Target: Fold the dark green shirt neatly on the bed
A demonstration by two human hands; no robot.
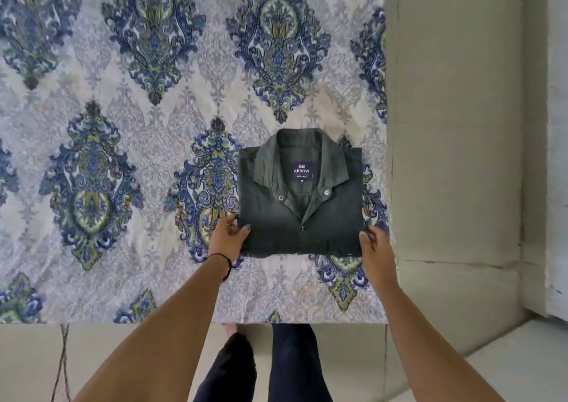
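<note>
The dark green shirt (pixel 325 217) lies on the bed (pixel 123 155) as a compact folded square, collar away from me, a dark label showing inside the neck. My left hand (pixel 229 238) grips its near left corner, thumb on top and fingers under the edge. At the near right corner my right hand (pixel 373 248) holds the shirt's edge the same way.
The bed's patterned blue and green cover ends close to the shirt's right side, where a pale floor (pixel 455 125) begins. The bed's near edge runs just below my wrists. My dark trouser legs (pixel 276 368) stand against it.
</note>
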